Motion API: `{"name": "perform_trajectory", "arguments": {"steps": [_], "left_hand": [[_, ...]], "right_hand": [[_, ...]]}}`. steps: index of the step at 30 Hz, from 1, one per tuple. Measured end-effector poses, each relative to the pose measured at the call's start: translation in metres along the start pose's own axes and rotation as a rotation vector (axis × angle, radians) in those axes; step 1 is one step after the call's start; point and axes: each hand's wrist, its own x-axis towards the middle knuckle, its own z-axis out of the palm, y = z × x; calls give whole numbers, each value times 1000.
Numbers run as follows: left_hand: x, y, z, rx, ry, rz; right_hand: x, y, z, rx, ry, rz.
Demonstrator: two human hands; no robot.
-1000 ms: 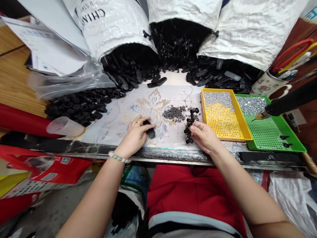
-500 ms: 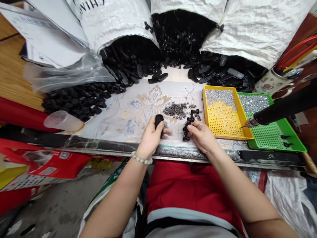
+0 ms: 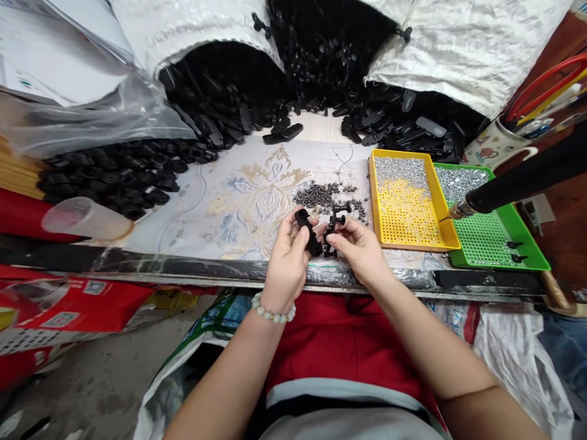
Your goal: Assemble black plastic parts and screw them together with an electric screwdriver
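Note:
My left hand is closed around a long black plastic housing, its hollow side turned toward the right. Between the thumb and fingers of my right hand is a black plastic piece with several knobbed arms. The two parts are close together near the front edge of the table; whether they touch I cannot tell. Just beyond my hands lies a heap of small dark metal parts on the patterned cloth.
To the right stand a yellow perforated tray and a green one with tiny silver parts. A black power screwdriver slants over them. White sacks spill black parts at the back. A plastic cup lies at left.
My hands have come closer together. The left hand has turned the black housing so its hollow side shows, and the right hand has brought the knobbed piece leftward. The view has shifted slightly.

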Motion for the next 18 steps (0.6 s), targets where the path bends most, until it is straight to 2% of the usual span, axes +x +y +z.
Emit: {"name": "perform_trajectory", "arguments": {"steps": [5, 12, 18], "left_hand": [[-2, -3, -4, 93, -35, 59], [-4, -2, -4, 198, -52, 115], [-5, -5, -5, 249, -34, 82]], "right_hand": [[1, 4, 0, -92, -10, -54], [2, 4, 3, -93, 21, -83], [3, 12, 5, -41, 53, -39]]}}
